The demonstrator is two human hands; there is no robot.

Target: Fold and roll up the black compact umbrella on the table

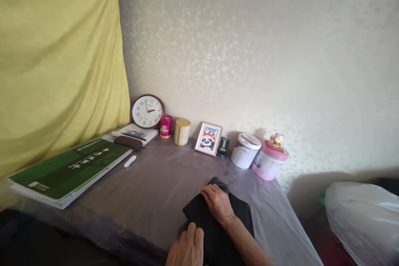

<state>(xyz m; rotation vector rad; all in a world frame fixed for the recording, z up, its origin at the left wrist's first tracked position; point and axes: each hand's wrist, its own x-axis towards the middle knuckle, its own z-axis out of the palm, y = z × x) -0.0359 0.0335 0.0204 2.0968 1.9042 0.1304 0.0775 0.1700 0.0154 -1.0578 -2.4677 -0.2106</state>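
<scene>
A black folded garment (240, 212) lies at the front of the table, with what looks like a collar at its far end. My right hand (218, 204) is on it just below that end, fingers bent and closed on the fabric. Nearer to me, my left hand (186, 247) is at the garment's left edge, its fingers together and curled; the thumb is hidden. The lower part of the garment runs out of view beneath my arms.
Along the wall stand a clock (147, 111), a pink can (166, 126), a yellow can (182, 132), a framed panda picture (208, 139), a white tub (246, 151) and a pink-lidded jar (269, 162). A green book (68, 166) lies left on the grey-covered table (156, 191).
</scene>
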